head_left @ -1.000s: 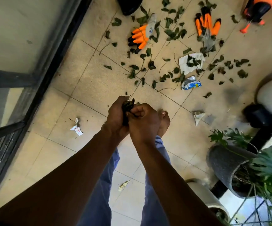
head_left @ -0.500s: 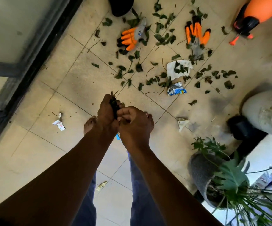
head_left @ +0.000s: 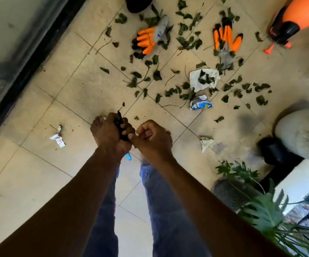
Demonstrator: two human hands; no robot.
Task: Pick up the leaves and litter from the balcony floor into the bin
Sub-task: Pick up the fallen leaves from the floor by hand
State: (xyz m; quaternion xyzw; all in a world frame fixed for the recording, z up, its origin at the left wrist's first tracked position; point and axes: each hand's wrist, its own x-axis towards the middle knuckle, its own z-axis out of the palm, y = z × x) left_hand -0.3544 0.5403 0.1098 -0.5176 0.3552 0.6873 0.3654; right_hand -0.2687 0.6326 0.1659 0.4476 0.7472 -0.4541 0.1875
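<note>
- You have one view only, worn on your head, looking steeply down past your forearms.
- It sits near your hands, with the beige tiled balcony floor [head_left: 72,101] farther below.

Daylit, fairly bright on the tiled floor [head_left: 72,101], with light entering from the lower right. Forearms dark, in shade. Soft shadows beside the pale planter [head_left: 302,134]. Slight motion blur overall, stronger on the orange sprayer [head_left: 296,13] and potted plant [head_left: 261,210]. Wide-angle bending toward the edges.
</note>
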